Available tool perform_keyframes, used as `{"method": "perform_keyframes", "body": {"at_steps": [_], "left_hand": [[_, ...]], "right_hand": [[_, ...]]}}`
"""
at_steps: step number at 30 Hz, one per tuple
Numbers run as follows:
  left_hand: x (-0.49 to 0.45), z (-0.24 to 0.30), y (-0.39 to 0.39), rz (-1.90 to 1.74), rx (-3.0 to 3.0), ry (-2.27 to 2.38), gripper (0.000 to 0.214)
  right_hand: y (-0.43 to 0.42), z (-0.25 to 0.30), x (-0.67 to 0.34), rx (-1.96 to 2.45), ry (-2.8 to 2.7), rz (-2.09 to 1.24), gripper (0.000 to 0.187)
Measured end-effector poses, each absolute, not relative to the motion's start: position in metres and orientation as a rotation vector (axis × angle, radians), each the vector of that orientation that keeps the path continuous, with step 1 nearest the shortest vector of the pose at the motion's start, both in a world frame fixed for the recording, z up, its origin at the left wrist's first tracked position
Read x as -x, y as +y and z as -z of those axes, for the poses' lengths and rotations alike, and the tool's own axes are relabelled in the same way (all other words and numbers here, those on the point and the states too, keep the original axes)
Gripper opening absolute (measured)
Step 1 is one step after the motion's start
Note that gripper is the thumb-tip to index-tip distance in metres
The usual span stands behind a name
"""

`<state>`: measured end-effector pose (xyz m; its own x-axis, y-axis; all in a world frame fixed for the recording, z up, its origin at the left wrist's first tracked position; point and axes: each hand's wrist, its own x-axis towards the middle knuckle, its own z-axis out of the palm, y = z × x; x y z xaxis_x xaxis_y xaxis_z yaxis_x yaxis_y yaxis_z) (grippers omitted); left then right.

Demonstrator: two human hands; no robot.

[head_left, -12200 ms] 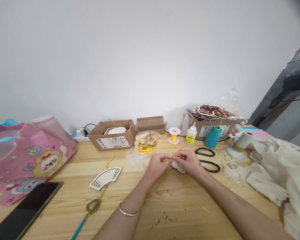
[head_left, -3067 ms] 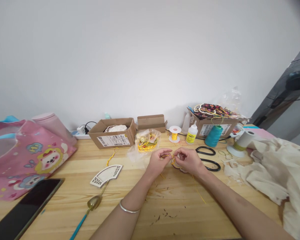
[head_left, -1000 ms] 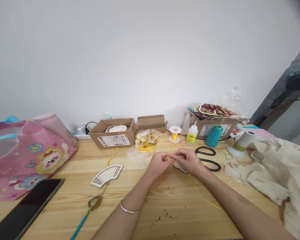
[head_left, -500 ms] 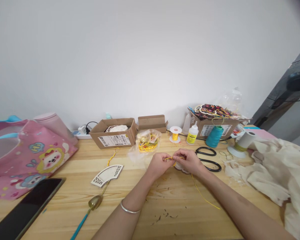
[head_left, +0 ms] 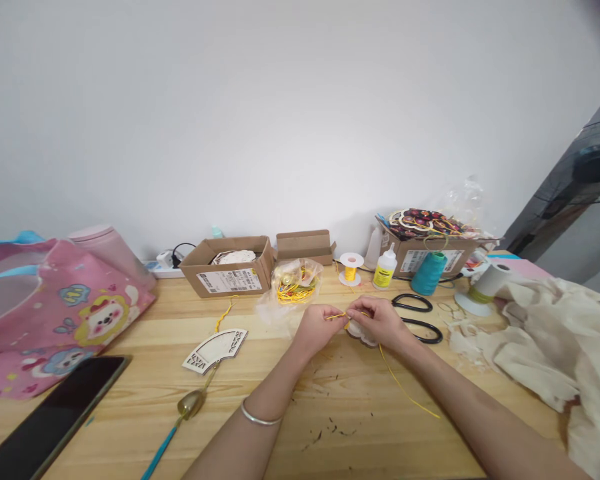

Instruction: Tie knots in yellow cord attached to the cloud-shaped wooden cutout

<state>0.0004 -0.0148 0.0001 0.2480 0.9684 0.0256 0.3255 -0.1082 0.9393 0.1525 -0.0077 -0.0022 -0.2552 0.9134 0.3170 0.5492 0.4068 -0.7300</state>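
Observation:
Both hands meet over the middle of the wooden table [head_left: 330, 427]. My left hand [head_left: 319, 327] pinches one end of a thin yellow cord [head_left: 405, 393]. My right hand [head_left: 380, 323] pinches the same cord just to the right, fingers closed. A small pale wooden piece [head_left: 361, 335] lies under my right hand, mostly hidden. The cord's loose tail runs down and right across the table. A silver bangle [head_left: 259, 417] sits on my left wrist.
Black scissors [head_left: 420, 319], a glue bottle [head_left: 384, 268], a yellow thread spool [head_left: 351, 268] and a teal spool [head_left: 428, 272] stand behind the hands. Cardboard boxes [head_left: 230, 273] line the wall. A fan-shaped wooden cutout [head_left: 214, 349], a phone [head_left: 55, 417], a pink bag [head_left: 55, 313] lie left; cloth [head_left: 545, 347] right.
Over the earlier frames the hands stayed together at the same spot, working the yellow cord; its loose tail shifted slightly on the table. Nothing visibly changed in the last half second.

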Motion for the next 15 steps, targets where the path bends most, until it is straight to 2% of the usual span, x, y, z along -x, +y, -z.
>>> {"method": "perform_keyframes", "body": {"at_steps": [15], "left_hand": [[-0.0006,0.0001,-0.0135,-0.943,-1.538,1.245,0.023]], "right_hand": [[-0.0043,0.0075,-0.1584,1.292,-1.896,-0.528,0.018]]}}
